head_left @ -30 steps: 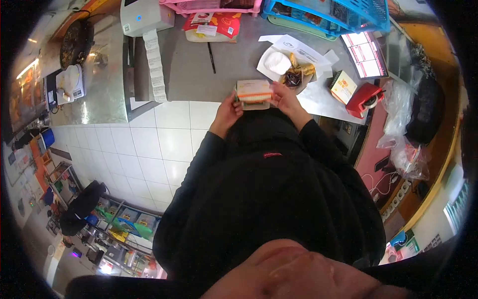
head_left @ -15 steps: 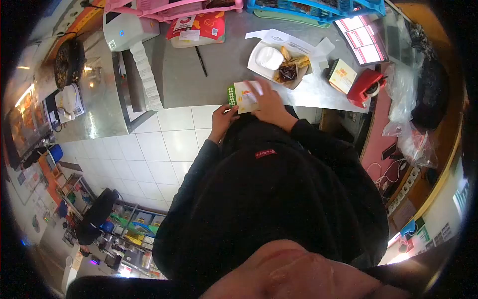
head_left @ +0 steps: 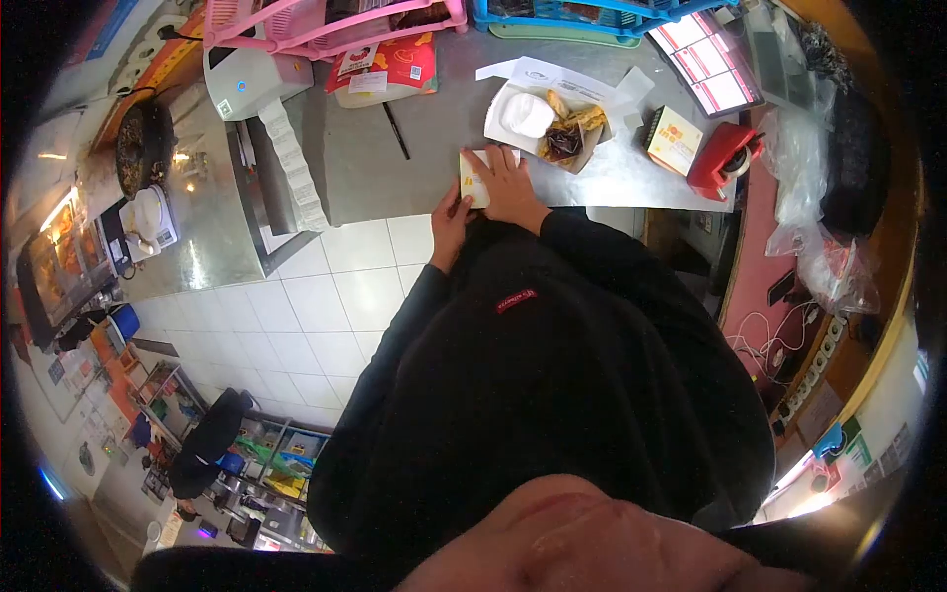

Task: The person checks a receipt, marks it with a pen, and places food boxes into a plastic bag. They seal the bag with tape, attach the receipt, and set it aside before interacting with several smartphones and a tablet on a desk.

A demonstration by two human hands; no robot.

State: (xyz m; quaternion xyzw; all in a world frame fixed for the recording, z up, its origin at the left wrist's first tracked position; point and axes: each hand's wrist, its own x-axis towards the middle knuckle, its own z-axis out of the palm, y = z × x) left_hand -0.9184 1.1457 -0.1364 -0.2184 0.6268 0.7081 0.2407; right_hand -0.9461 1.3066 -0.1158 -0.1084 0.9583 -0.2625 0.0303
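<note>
A flat yellow-and-white paper carton (head_left: 472,176) lies at the near edge of the steel counter (head_left: 395,173). My right hand (head_left: 509,180) presses flat on top of it, fingers spread. My left hand (head_left: 450,215) grips the carton's near left edge at the counter's rim. Just beyond the carton stands an open paper tray of fried food (head_left: 552,123) with a white tub in it.
On the counter are a label printer (head_left: 254,71) with a long paper strip, a red-and-yellow bag (head_left: 383,67), a black pen (head_left: 397,131), a small yellow box (head_left: 674,140), a red tape dispenser (head_left: 722,161), and pink and blue baskets at the back. White floor tiles lie left.
The carton, held up in both hands a second ago, has come down onto the counter edge. My right hand has moved on top of it and now presses it flat.
</note>
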